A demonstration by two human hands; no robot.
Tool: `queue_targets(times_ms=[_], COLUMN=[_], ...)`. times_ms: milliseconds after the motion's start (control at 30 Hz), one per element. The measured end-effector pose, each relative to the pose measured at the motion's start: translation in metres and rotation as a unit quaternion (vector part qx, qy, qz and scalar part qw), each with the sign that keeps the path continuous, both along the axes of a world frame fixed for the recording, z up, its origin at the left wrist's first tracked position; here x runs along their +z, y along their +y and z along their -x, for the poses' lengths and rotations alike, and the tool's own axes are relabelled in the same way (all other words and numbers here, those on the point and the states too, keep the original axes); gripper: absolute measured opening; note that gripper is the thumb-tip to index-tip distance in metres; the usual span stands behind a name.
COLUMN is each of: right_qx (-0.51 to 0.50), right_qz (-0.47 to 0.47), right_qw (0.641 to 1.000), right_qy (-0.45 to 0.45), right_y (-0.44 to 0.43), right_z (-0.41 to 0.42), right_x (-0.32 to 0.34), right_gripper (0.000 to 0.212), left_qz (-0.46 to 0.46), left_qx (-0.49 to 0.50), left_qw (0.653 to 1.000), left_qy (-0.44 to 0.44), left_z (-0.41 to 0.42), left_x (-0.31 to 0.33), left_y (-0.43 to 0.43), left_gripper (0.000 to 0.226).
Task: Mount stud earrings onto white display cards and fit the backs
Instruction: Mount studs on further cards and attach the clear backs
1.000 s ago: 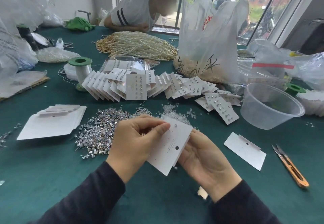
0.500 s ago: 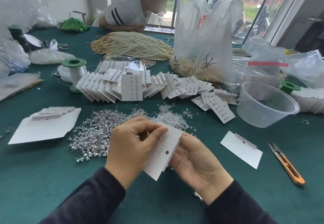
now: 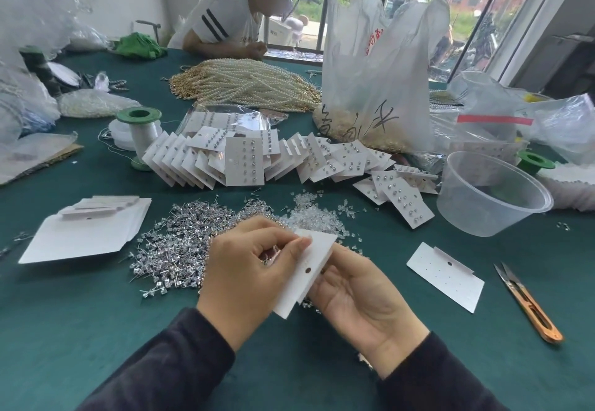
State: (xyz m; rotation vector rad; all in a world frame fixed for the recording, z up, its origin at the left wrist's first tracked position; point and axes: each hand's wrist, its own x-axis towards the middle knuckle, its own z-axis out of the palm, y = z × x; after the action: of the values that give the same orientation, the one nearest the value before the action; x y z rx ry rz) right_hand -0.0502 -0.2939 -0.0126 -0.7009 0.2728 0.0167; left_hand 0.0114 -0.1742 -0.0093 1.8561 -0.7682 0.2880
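Observation:
I hold a white display card (image 3: 306,273) nearly edge-on over the green table. My left hand (image 3: 248,272) pinches its upper edge with thumb and forefinger, and a few stud earrings show inside the curled fingers. My right hand (image 3: 357,298) supports the card from behind, palm up. Behind the hands lies a heap of silver stud earrings (image 3: 180,243). To its right is a small pile of clear earring backs (image 3: 317,214). Whether any stud sits in the held card is hidden.
Blank cards (image 3: 87,230) are stacked at left, and one single card (image 3: 446,277) lies at right. Filled cards (image 3: 244,159) fan across the middle. A clear plastic tub (image 3: 489,195), orange snips (image 3: 531,306), thread spool (image 3: 140,135), pearl strands (image 3: 248,83), plastic bag (image 3: 380,69) and a seated person (image 3: 225,14) lie beyond.
The card has turned from nearly flat towards me to almost edge-on. Both hands keep hold of it at the same place above the table.

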Motion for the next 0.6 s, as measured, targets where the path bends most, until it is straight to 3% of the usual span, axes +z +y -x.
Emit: queue_targets(times_ms=[100,167,300,433,600], right_qx=[-0.033,-0.053,-0.071,-0.082,-0.081], right_qz=[-0.012,-0.001,-0.007,0.023,0.058], right_qw=[0.999,0.998,0.997,0.996,0.995], right_qy=[0.015,0.024,-0.008,-0.022,-0.019], right_y=[-0.0017,-0.0026,-0.0027,0.0019,0.0041], right_z=[-0.0014,-0.0022,-0.0012,-0.0013,-0.0008], right_x=[-0.0007,-0.0015,0.0002,-0.0001,0.0003], right_gripper=[0.044,0.035,0.021,0.023,0.024], left_qz=[-0.057,-0.119,-0.125,-0.083,-0.117], left_qx=[-0.046,-0.057,-0.050,-0.050,-0.037], left_qw=[0.997,0.990,0.988,0.992,0.987], left_qy=[-0.026,-0.048,-0.074,-0.077,-0.104], left_z=[0.0061,0.0086,0.0079,0.0047,0.0075], left_x=[0.0045,0.0028,-0.0033,-0.0030,-0.0015], left_y=[0.0033,0.0040,0.0026,0.0031,0.0039], left_gripper=[0.050,0.059,0.029,0.028,0.024])
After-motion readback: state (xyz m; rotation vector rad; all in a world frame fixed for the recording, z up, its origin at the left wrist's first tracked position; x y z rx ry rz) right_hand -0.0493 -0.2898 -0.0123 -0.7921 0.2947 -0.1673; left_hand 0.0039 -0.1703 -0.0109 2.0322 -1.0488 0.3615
